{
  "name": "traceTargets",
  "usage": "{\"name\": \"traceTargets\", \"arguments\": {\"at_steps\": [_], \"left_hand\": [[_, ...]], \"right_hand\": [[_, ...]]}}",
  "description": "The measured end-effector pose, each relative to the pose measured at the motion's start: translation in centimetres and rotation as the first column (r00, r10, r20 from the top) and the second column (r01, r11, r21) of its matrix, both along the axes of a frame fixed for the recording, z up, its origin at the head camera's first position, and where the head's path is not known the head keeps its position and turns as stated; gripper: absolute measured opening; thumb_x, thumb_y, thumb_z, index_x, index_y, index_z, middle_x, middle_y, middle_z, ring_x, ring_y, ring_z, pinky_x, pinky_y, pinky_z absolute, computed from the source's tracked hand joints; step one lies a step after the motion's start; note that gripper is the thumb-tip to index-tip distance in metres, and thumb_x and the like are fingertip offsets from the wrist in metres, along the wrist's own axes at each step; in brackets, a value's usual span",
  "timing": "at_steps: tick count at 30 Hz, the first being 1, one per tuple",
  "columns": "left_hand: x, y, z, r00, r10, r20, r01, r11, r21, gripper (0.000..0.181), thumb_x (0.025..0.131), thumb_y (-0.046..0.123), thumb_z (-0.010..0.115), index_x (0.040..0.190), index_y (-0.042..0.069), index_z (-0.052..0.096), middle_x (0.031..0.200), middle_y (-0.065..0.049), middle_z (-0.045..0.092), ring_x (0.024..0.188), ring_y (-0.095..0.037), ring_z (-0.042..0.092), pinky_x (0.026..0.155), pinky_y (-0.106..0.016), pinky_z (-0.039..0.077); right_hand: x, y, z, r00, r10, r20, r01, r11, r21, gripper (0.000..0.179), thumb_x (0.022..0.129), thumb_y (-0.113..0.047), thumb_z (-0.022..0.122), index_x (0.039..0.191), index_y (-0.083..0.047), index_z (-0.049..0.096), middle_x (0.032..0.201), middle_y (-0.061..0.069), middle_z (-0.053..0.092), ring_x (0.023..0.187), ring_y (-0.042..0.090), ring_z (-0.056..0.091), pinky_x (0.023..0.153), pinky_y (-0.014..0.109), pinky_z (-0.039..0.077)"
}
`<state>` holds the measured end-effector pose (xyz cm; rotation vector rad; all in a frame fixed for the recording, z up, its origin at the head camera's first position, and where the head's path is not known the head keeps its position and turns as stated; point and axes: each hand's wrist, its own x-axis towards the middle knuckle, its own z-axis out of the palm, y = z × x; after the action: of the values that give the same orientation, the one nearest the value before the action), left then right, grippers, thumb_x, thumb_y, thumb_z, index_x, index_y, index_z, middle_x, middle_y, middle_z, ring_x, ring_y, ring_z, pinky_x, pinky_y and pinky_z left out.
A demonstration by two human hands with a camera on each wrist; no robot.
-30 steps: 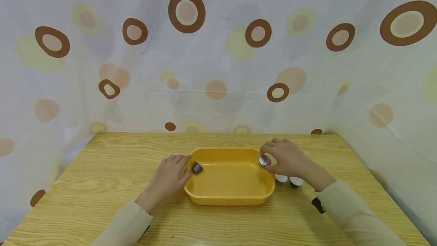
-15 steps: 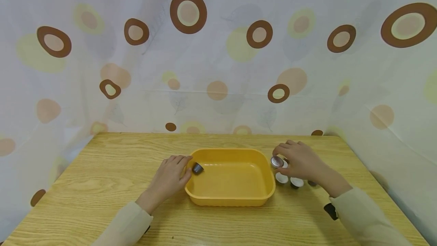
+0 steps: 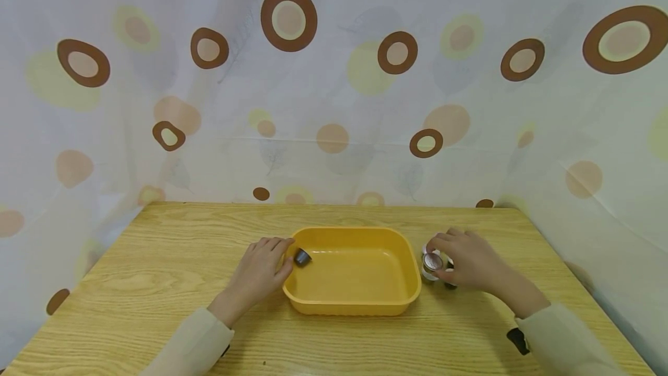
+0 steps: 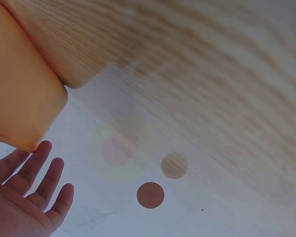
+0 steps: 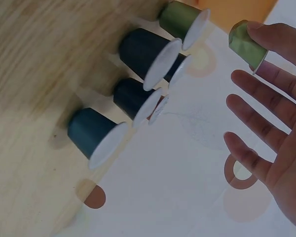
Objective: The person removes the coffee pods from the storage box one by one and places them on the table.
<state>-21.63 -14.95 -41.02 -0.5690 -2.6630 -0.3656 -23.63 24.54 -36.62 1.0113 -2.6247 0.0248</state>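
Between thumb and index finger, my right hand (image 3: 467,260) pinches a green coffee capsule (image 5: 246,43) with a silvery lid. In the head view this held capsule (image 3: 432,261) is just right of the yellow basin (image 3: 344,308), overlapping white-lidded capsules. The other fingers of that hand are spread. My left hand (image 3: 256,266) rests at the basin's left rim, its fingers fairly straight and touching the edge, as the left wrist view also shows. Inside the basin, near that hand, a dark capsule (image 3: 302,257) lies on its side.
On the table (image 3: 172,283), several capsules stand lid up right of the basin: a green capsule (image 5: 180,22), a dark capsule (image 5: 145,54) and a teal capsule (image 5: 91,133) among them. A patterned curtain (image 3: 334,91) rises behind and beside the table.
My right hand has moved from over the basin's right rim to the right and nearer the front, carrying the capsule to the standing ones. The left hand stays at the rim.
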Motion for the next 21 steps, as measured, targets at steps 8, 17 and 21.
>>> {"name": "traceTargets", "arguments": {"at_steps": [8, 17, 21], "left_hand": [[-0.1, 0.0, -0.1, 1.0, 0.0, -0.004, 0.0, 1.0, -0.006, 0.035, 0.088, 0.024, 0.054, 0.121, 0.011, 0.058, 0.11, -0.002, 0.063, 0.104, -0.023, 0.056, 0.088, -0.042, 0.045], [-0.1, 0.0, -0.2, 1.0, -0.005, -0.005, 0.005, 1.0, -0.003, 0.035, 0.088, 0.024, 0.054, 0.121, 0.011, 0.058, 0.111, -0.002, 0.063, 0.104, -0.023, 0.056, 0.089, -0.042, 0.044], [-0.1, 0.0, -0.2, 1.0, -0.006, -0.007, 0.006, 1.0, -0.005, 0.035, 0.088, 0.024, 0.054, 0.121, 0.011, 0.058, 0.111, -0.003, 0.063, 0.104, -0.023, 0.056, 0.088, -0.041, 0.044]], "right_hand": [[0.3, 0.3, -1.1, 1.0, 0.004, 0.026, -0.004, 1.0, -0.009, 0.031, 0.065, -0.027, 0.078, 0.091, -0.021, 0.062, 0.097, -0.005, 0.066, 0.086, 0.016, 0.059, 0.065, 0.035, 0.045], [0.9, 0.2, -2.1, 0.997, 0.073, 0.001, -0.073, 0.997, -0.013, 0.034, 0.061, -0.026, 0.08, 0.09, -0.021, 0.062, 0.098, -0.005, 0.066, 0.089, 0.016, 0.059, 0.064, 0.034, 0.045], [1.0, 0.3, -2.5, 0.995, 0.101, -0.004, -0.101, 0.995, -0.014, 0.035, 0.062, -0.027, 0.08, 0.092, -0.02, 0.063, 0.098, -0.004, 0.065, 0.09, 0.016, 0.059, 0.064, 0.034, 0.046]]}}
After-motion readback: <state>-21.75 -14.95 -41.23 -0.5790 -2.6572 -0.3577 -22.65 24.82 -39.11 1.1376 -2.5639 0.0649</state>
